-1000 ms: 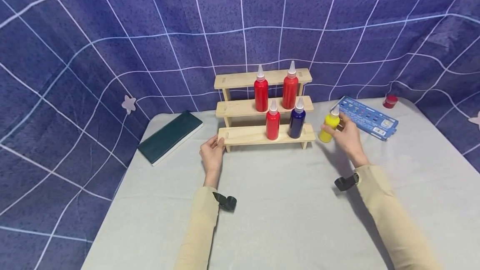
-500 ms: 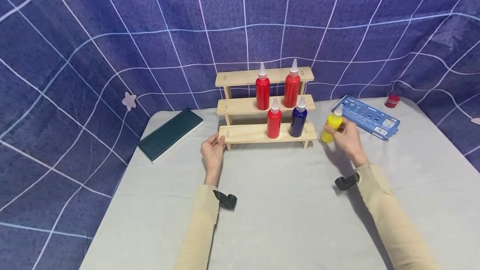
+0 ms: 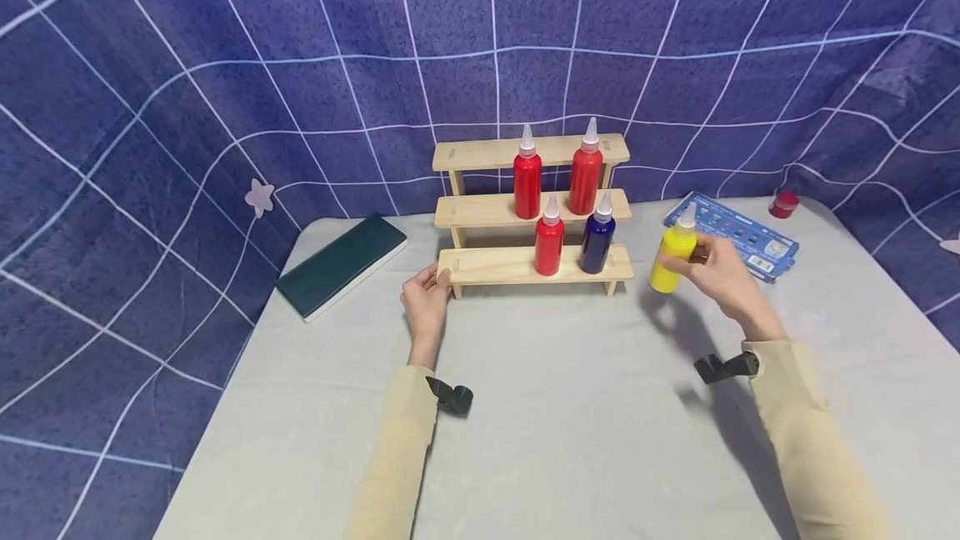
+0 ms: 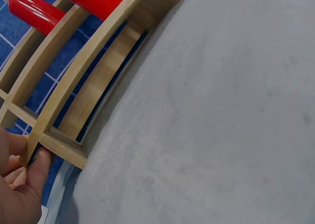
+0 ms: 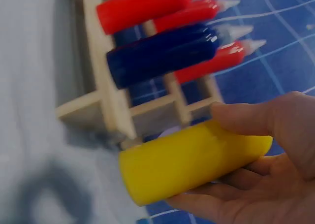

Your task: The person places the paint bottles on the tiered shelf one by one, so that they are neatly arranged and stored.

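Observation:
My right hand (image 3: 723, 277) grips a yellow squeeze bottle (image 3: 673, 257) with a pointed white nozzle, held slightly tilted above the table, right of a three-step wooden display rack (image 3: 483, 265). In the right wrist view, thumb and fingers wrap the yellow bottle (image 5: 172, 160) on either side. My left hand (image 3: 426, 307) pinches the left end of the rack's lowest step; the left wrist view shows the thumb (image 4: 39, 172) against that board. Two red bottles (image 3: 527, 186) stand on the middle step. A red bottle (image 3: 549, 247) and a dark blue bottle (image 3: 597, 244) share the lowest step.
A dark green notebook (image 3: 341, 267) lies left of the rack. Blue flat packaging (image 3: 738, 236) lies to the right, behind my right hand, with a small red-lidded tub (image 3: 783, 205) beyond. A purple-blue gridded curtain (image 3: 375, 90) hangs behind the pale tablecloth (image 3: 555, 407).
My right hand has raised the yellow bottle off the table and moved it slightly right and nearer to me. The left hand stays on the rack's end; the rack has not moved.

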`<state>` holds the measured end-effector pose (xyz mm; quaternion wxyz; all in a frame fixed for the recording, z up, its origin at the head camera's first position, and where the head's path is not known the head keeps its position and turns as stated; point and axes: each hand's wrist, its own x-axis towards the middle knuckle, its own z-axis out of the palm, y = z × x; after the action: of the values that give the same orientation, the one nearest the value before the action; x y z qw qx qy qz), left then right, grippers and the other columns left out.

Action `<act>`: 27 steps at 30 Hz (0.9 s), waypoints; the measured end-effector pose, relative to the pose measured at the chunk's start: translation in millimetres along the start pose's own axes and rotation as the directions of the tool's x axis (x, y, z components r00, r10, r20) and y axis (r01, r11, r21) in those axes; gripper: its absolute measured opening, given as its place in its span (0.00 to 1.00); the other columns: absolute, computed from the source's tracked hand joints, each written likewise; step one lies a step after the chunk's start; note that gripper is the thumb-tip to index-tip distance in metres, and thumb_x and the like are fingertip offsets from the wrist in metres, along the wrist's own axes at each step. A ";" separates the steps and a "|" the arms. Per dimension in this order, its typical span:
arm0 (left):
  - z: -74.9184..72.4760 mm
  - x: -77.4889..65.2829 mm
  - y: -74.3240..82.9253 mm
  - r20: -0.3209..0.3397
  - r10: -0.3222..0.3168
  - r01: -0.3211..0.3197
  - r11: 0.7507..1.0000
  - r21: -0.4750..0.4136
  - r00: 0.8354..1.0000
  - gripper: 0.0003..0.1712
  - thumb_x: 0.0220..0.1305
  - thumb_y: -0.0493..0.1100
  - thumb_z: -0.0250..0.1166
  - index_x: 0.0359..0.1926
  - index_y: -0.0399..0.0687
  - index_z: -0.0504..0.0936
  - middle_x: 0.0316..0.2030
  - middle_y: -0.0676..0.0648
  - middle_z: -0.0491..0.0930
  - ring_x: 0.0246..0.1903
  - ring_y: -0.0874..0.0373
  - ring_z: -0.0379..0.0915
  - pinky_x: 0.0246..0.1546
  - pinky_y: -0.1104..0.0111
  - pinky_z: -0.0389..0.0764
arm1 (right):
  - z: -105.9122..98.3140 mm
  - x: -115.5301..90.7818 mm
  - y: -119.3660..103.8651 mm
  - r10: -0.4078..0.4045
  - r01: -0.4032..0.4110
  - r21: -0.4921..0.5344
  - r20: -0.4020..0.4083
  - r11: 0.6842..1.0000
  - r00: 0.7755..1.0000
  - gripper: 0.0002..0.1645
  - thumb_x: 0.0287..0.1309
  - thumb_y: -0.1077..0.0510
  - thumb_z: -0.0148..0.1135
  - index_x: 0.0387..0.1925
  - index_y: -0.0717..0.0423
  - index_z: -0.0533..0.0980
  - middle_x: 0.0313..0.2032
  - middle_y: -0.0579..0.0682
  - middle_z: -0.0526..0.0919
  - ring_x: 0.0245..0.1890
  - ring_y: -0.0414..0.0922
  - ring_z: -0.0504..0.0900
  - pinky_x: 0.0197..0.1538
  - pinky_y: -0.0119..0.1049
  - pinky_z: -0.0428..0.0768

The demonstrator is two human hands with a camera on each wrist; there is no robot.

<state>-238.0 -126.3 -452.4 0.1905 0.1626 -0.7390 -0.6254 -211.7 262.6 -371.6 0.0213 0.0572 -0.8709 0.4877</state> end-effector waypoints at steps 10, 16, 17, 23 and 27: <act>0.5 -0.1 0.8 -0.008 -0.003 0.003 1.000 0.010 1.000 0.19 0.65 0.38 0.65 0.54 0.32 0.81 0.43 0.34 0.84 0.43 0.47 0.84 0.39 0.73 0.86 | 4.1 -16.6 -32.1 -0.059 0.056 0.029 0.119 0.998 0.991 0.21 0.61 0.62 0.65 0.52 0.71 0.74 0.39 0.47 0.84 0.37 0.30 0.80 0.40 0.22 0.78; 0.1 -0.2 0.6 -0.012 0.007 -0.007 1.000 0.017 1.000 0.18 0.64 0.38 0.65 0.53 0.32 0.82 0.43 0.34 0.85 0.43 0.47 0.84 0.38 0.72 0.87 | 18.5 -18.0 -48.4 -0.093 0.087 0.038 0.176 0.995 0.980 0.19 0.60 0.63 0.64 0.49 0.71 0.75 0.42 0.56 0.84 0.37 0.33 0.81 0.41 0.25 0.81; 0.0 -0.3 0.6 -0.009 0.006 -0.006 1.000 0.019 1.000 0.18 0.64 0.38 0.65 0.53 0.33 0.82 0.42 0.34 0.85 0.43 0.47 0.84 0.38 0.72 0.86 | 21.6 -18.2 -50.4 -0.100 0.093 0.041 0.187 0.995 0.977 0.19 0.60 0.63 0.64 0.49 0.71 0.75 0.43 0.58 0.84 0.38 0.34 0.81 0.42 0.25 0.81; -0.9 -0.5 0.8 -0.001 0.005 -0.005 1.000 0.015 1.000 0.18 0.65 0.37 0.65 0.53 0.33 0.82 0.42 0.34 0.85 0.42 0.47 0.84 0.38 0.73 0.86 | 44.8 -18.7 -60.9 -0.143 0.124 0.093 0.247 0.988 0.958 0.19 0.59 0.63 0.65 0.49 0.70 0.76 0.44 0.62 0.84 0.40 0.41 0.83 0.45 0.27 0.82; -0.9 -0.7 0.7 -0.003 0.013 -0.013 1.000 0.016 1.000 0.17 0.65 0.37 0.65 0.53 0.32 0.82 0.42 0.34 0.85 0.42 0.47 0.84 0.37 0.74 0.86 | 62.2 -17.7 -66.9 -0.175 0.141 0.141 0.270 0.980 0.947 0.18 0.59 0.63 0.65 0.48 0.70 0.76 0.42 0.60 0.82 0.39 0.44 0.83 0.44 0.28 0.83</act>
<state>-236.9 -126.6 -451.6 0.1944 0.1601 -0.7447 -0.6181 -184.9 176.4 -349.2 -0.0669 0.1970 -0.8268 0.5225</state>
